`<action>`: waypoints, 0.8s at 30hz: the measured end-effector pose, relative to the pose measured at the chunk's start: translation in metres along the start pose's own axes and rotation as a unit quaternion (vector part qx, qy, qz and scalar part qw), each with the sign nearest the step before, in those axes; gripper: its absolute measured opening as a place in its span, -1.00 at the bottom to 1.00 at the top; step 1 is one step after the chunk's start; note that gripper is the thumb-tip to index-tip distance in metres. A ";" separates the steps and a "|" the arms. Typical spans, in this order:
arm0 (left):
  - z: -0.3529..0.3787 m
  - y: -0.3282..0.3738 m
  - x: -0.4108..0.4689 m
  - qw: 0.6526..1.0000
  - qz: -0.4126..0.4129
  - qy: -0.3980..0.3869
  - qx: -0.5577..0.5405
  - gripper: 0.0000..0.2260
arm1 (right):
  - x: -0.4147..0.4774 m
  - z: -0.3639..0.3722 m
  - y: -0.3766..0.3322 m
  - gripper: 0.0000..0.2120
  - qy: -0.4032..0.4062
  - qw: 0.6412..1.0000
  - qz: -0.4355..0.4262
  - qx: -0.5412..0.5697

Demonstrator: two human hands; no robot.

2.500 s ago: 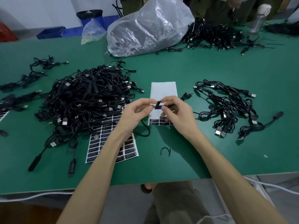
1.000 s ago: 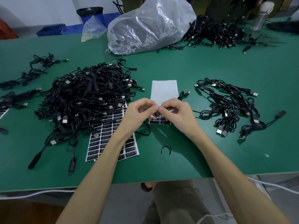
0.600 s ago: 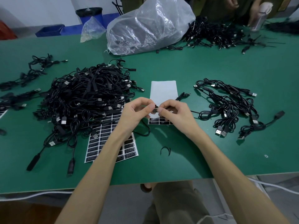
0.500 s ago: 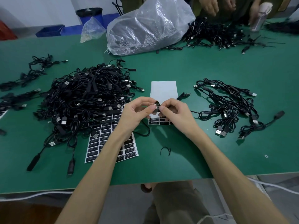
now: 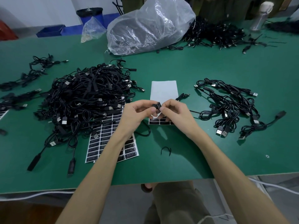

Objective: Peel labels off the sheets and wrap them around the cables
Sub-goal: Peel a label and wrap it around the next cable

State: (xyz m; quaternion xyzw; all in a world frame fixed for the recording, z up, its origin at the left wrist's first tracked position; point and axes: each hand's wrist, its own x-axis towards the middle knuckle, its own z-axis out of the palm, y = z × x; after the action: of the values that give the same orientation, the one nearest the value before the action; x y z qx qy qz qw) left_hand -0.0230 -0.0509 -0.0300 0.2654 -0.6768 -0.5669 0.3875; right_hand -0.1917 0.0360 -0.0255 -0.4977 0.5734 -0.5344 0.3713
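My left hand (image 5: pixel 135 115) and my right hand (image 5: pixel 175 116) meet above the table's middle, both pinching one thin black cable (image 5: pixel 182 96) with a small black label (image 5: pixel 158 105) folded around it between the fingertips. Under the hands lies a mostly peeled white label sheet (image 5: pixel 163 91) with a few black labels along its near edge. A fuller label sheet (image 5: pixel 103 139) lies to the left, partly beneath my left forearm. The cable's plug end trails to the right of the white sheet.
A big heap of black cables (image 5: pixel 84 101) fills the left. A smaller cable bundle (image 5: pixel 229 107) lies at the right. At the back sit a clear plastic bag (image 5: pixel 148 26) and more cables (image 5: pixel 215 34). A loose black twist tie (image 5: pixel 165 150) lies near the front.
The hands dipped toward the white sheet and came back up a little. The label, first held open on the cable, is now folded small between the fingertips.
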 end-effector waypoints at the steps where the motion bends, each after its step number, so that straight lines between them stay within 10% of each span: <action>1: 0.000 0.000 0.000 1.000 -0.002 0.001 -0.003 -0.81 | 0.000 0.000 -0.001 -0.90 -0.002 1.000 0.003 0.008; 15: -0.006 0.001 -0.001 0.997 0.017 0.025 -0.070 -0.82 | -0.005 -0.016 -0.013 -0.92 0.073 0.953 0.032 0.293; 24: 0.000 0.006 -0.002 0.997 -0.027 -0.024 -0.068 -0.75 | -0.011 0.005 -0.011 -0.71 -0.023 0.990 0.009 0.136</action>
State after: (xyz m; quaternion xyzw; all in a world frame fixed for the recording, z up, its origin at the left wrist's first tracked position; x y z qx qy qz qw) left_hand -0.0212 -0.0480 -0.0251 0.2431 -0.6383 -0.6279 0.3730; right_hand -0.1827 0.0463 -0.0166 -0.4495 0.4909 -0.5923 0.4540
